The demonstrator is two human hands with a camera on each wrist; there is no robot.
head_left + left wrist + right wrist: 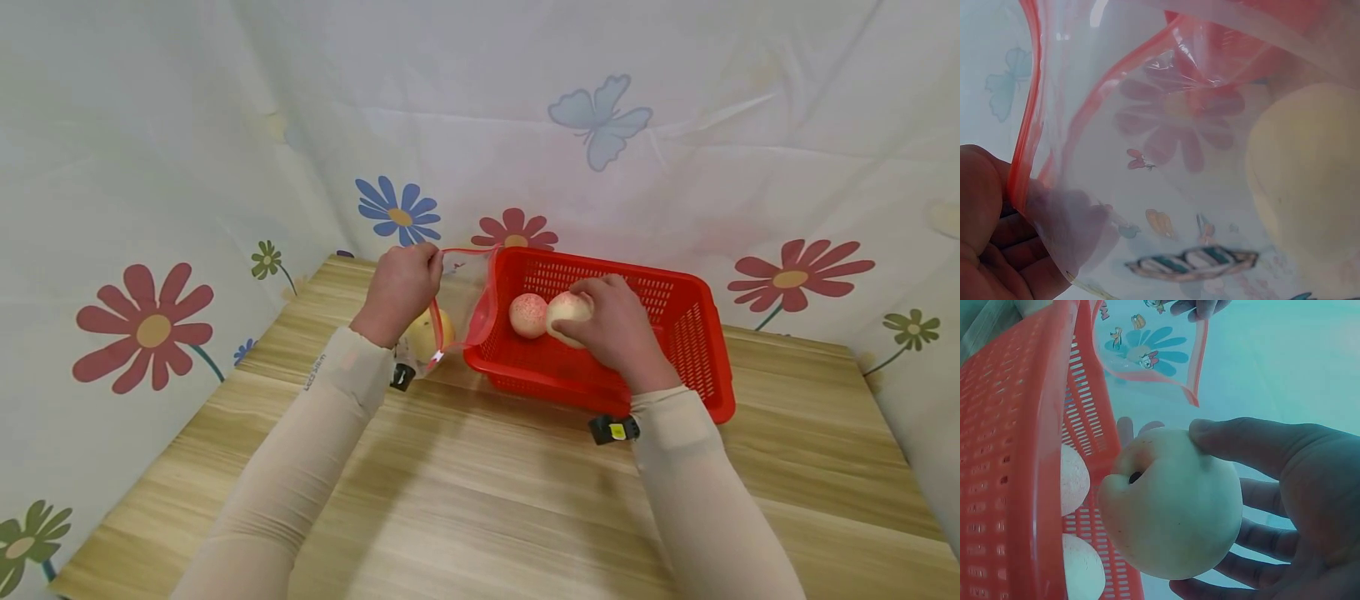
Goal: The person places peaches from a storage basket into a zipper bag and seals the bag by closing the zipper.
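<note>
We are mid-transfer: our right hand grips a pale peach just above the red basket, while our left hand pinches the clear bag open beside it. Next, we judge, the peach must clear the basket rim and enter the bag's mouth, where one fruit already sits.

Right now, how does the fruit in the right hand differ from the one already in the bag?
The pale peach is gripped by the right hand over the red basket; the yellow fruit sits inside the clear bag, which the left hand holds open. The peach is paler with a pink blush; the bagged fruit looks yellower. Both are round.
</note>
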